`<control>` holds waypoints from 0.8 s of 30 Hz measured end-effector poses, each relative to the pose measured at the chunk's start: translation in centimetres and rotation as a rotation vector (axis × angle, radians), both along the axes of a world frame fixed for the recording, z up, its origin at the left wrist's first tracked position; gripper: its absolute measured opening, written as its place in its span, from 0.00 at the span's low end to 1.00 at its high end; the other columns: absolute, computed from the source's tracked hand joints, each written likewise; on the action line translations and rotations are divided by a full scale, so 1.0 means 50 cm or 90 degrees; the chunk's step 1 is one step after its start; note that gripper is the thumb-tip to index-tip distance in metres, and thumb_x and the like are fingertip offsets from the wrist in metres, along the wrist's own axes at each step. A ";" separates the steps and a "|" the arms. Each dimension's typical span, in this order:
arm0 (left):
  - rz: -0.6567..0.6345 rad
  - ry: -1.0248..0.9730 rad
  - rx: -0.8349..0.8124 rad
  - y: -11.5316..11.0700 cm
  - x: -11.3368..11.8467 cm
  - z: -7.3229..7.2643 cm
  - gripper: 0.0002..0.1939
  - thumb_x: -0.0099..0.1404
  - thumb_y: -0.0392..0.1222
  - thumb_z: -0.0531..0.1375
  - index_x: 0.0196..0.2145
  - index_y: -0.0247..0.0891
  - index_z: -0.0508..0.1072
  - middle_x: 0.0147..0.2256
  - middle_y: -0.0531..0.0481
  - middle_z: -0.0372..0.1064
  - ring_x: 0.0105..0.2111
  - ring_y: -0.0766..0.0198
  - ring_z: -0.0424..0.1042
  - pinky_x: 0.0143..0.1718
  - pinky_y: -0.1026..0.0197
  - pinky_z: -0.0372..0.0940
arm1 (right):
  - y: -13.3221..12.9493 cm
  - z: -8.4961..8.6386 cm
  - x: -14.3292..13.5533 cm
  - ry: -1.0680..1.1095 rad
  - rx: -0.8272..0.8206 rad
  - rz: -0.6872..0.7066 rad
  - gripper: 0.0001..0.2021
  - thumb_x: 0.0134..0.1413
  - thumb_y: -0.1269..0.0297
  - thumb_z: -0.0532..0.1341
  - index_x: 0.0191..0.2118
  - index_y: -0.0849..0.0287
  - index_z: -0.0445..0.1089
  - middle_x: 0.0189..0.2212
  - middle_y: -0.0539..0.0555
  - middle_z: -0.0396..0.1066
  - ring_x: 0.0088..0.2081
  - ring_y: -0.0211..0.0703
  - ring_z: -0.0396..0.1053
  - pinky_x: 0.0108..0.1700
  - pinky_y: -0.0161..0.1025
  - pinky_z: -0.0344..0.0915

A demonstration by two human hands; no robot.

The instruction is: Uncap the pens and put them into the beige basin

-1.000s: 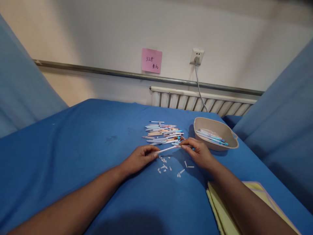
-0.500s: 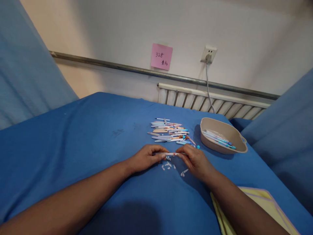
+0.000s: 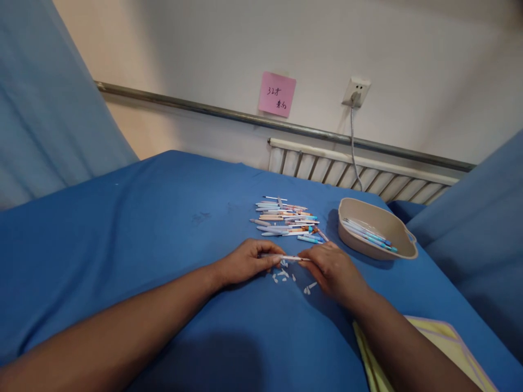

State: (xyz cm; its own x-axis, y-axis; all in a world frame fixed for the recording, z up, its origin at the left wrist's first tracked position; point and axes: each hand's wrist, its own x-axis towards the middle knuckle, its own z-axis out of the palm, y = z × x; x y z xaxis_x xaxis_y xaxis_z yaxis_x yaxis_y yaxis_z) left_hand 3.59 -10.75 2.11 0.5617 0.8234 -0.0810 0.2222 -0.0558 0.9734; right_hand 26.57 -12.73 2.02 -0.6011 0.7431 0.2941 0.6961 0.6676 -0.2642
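A thin whitish pen (image 3: 291, 258) lies level between my two hands, just above the blue cloth. My left hand (image 3: 250, 262) pinches its left part, with thumb and fingers closed round it. At the pen's right end, my right hand (image 3: 332, 270) is closed on it, its fingertips partly hidden. Small white pieces (image 3: 284, 274) are scattered on the cloth below and between the hands. Beyond them is a loose pile of pens (image 3: 272, 218) in white, grey, orange and blue.
A beige basket (image 3: 368, 252) holding several pens stands at the right. A yellow cloth (image 3: 439, 340) lies under my right forearm. Behind the blue-covered table (image 3: 163, 218) are a radiator (image 3: 322, 166), a metal rail, a plugged-in cable and a pink note (image 3: 277, 94). Blue curtains hang on both sides.
The whole view has shifted slightly. My right hand has turned a little and now covers more of the pen's right part. Both hands keep their hold on the pen.
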 end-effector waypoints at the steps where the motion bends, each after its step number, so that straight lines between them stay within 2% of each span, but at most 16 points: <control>1: -0.005 0.002 0.005 -0.001 0.000 0.002 0.15 0.59 0.49 0.60 0.38 0.35 0.76 0.26 0.52 0.68 0.24 0.69 0.61 0.26 0.68 0.57 | -0.001 0.001 -0.001 -0.004 -0.004 -0.002 0.11 0.63 0.62 0.51 0.43 0.57 0.70 0.34 0.55 0.74 0.38 0.45 0.69 0.44 0.42 0.58; 5: -0.039 0.021 0.034 -0.004 0.001 0.011 0.15 0.61 0.49 0.59 0.39 0.36 0.76 0.25 0.53 0.68 0.24 0.69 0.62 0.27 0.68 0.58 | -0.006 0.000 -0.007 0.015 -0.048 -0.021 0.11 0.63 0.62 0.52 0.41 0.55 0.70 0.34 0.54 0.75 0.37 0.44 0.70 0.42 0.40 0.59; 8: -0.050 0.028 0.066 -0.004 -0.003 0.013 0.15 0.62 0.48 0.57 0.41 0.37 0.76 0.26 0.52 0.69 0.24 0.68 0.63 0.28 0.68 0.59 | -0.004 -0.010 -0.010 0.097 -0.130 -0.034 0.09 0.62 0.62 0.53 0.40 0.55 0.70 0.30 0.51 0.74 0.33 0.41 0.70 0.37 0.37 0.61; 12: -0.080 0.059 0.214 -0.002 -0.011 0.013 0.14 0.64 0.46 0.55 0.41 0.40 0.76 0.34 0.49 0.73 0.33 0.64 0.68 0.36 0.65 0.61 | 0.002 -0.028 -0.017 0.227 -0.293 -0.040 0.11 0.61 0.58 0.52 0.33 0.57 0.69 0.22 0.48 0.70 0.24 0.36 0.66 0.28 0.33 0.59; 14: -0.085 0.074 0.267 -0.001 -0.012 0.013 0.13 0.64 0.45 0.55 0.41 0.41 0.77 0.36 0.48 0.73 0.37 0.61 0.69 0.40 0.65 0.61 | 0.002 -0.033 -0.021 0.252 -0.344 -0.038 0.12 0.61 0.58 0.51 0.32 0.57 0.67 0.21 0.47 0.68 0.22 0.36 0.64 0.26 0.32 0.58; 16: -0.071 0.075 0.234 0.001 -0.012 0.012 0.13 0.64 0.45 0.56 0.41 0.40 0.77 0.35 0.49 0.74 0.35 0.62 0.70 0.38 0.65 0.61 | -0.002 -0.032 -0.023 0.243 -0.324 -0.052 0.10 0.61 0.58 0.52 0.36 0.57 0.65 0.21 0.47 0.68 0.23 0.36 0.64 0.26 0.33 0.58; 18: -0.047 0.066 0.154 0.003 -0.010 0.007 0.13 0.63 0.46 0.57 0.39 0.38 0.77 0.31 0.50 0.73 0.30 0.64 0.69 0.33 0.65 0.62 | -0.007 -0.027 -0.023 0.196 -0.235 -0.073 0.09 0.58 0.58 0.56 0.40 0.57 0.63 0.25 0.49 0.70 0.27 0.39 0.67 0.29 0.34 0.59; 21: -0.033 0.034 0.049 0.007 -0.006 -0.003 0.14 0.61 0.47 0.59 0.38 0.35 0.76 0.28 0.51 0.72 0.26 0.66 0.66 0.29 0.66 0.61 | -0.013 -0.019 -0.018 0.096 -0.099 -0.064 0.06 0.57 0.63 0.57 0.39 0.58 0.63 0.33 0.54 0.71 0.33 0.43 0.68 0.34 0.37 0.60; 24: -0.045 -0.001 0.000 0.008 -0.005 -0.010 0.13 0.61 0.46 0.59 0.39 0.34 0.74 0.30 0.50 0.72 0.26 0.67 0.67 0.29 0.66 0.62 | -0.013 -0.016 -0.013 0.030 -0.029 -0.061 0.06 0.60 0.63 0.54 0.38 0.58 0.66 0.33 0.56 0.71 0.35 0.45 0.68 0.36 0.39 0.60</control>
State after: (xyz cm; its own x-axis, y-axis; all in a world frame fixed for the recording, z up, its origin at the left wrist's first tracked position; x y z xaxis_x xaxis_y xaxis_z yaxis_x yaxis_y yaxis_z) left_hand 3.32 -10.36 1.62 0.6191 0.7812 -0.0804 0.2158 -0.0708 0.9739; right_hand 25.91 -13.39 1.22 -0.5132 0.8095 0.2852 0.7417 0.5855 -0.3273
